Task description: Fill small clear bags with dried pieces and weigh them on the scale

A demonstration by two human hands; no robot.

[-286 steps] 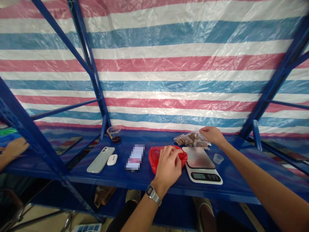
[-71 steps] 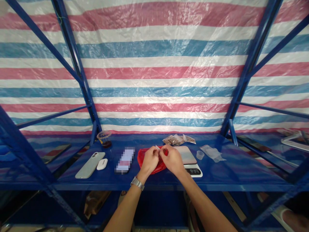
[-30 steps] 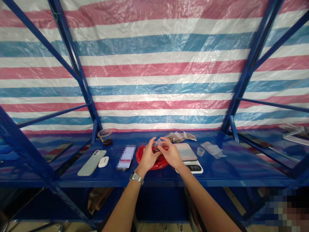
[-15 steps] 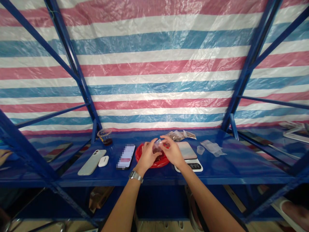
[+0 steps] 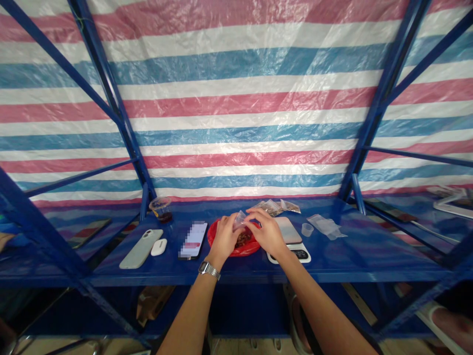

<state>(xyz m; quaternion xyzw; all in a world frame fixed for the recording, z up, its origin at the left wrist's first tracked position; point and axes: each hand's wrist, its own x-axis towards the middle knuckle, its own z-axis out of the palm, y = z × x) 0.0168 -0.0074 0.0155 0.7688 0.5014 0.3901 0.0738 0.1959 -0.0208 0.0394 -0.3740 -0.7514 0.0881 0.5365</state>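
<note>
A small clear plastic bag [image 5: 239, 219] is pinched between my two hands over a red plastic bag [image 5: 242, 250] that lies spread open. Small brown pieces [image 5: 244, 239] show inside the red bag. My left hand [image 5: 226, 235], with a metal watch on its wrist, grips the clear bag's left side. From the right, my right hand [image 5: 265, 230] holds its edge between thumb and fingers. Whether anything is inside the clear bag I cannot tell. Just right of the red bag stands a white kitchen scale [image 5: 290, 231], partly covered by my right hand and forearm.
Filled small bags [image 5: 275, 207] lie behind the scale. To its right are a tiny clear cup [image 5: 307, 230] and flat clear bags [image 5: 327, 226]. Leftward lie a lit phone [image 5: 193, 240], a white earbud case [image 5: 158, 247], another phone [image 5: 141, 249] and a plastic cup of dark liquid [image 5: 162, 209].
Both hands have shifted slightly and the clear bag is tilted differently. More of the brown pieces in the red bag now shows below my fingers.
</note>
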